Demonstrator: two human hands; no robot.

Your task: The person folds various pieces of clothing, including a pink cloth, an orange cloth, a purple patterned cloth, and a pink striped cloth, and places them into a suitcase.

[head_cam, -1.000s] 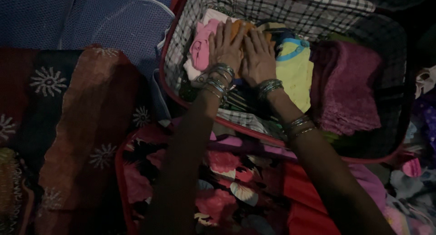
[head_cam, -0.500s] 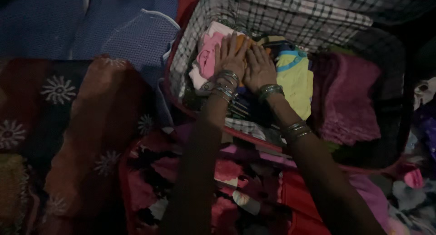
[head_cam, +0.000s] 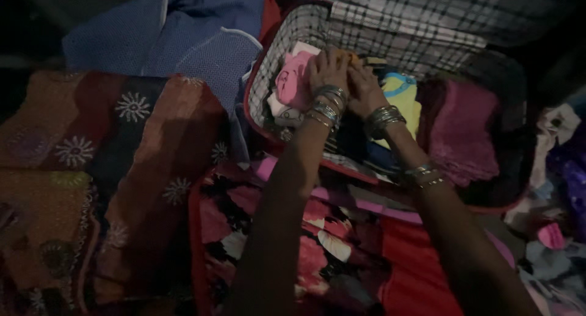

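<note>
My left hand (head_cam: 328, 70) and my right hand (head_cam: 366, 87) lie side by side on folded clothes inside an open bag with a checked lining (head_cam: 287, 38) and a red rim. Both hands press on an orange garment (head_cam: 353, 58), almost wholly hidden under them. A pink folded garment (head_cam: 292, 84) lies just left of my left hand. A yellow garment with blue trim (head_cam: 403, 96) sits right of my right hand. Both wrists carry metal bangles. The fingers look curled onto the cloth; the light is dim.
A magenta towel-like cloth (head_cam: 464, 127) fills the bag's right side. Blue dotted fabric (head_cam: 195, 35) lies at the upper left. A dark red and orange cloth with white flowers (head_cam: 122, 145) covers the left. A floral red cloth (head_cam: 293, 230) lies under my arms. Mixed clothes (head_cam: 561, 169) pile at the right.
The view has swung left and the bag sits further right. My hands stay on the orange garment, fingers curling down more than before.
</note>
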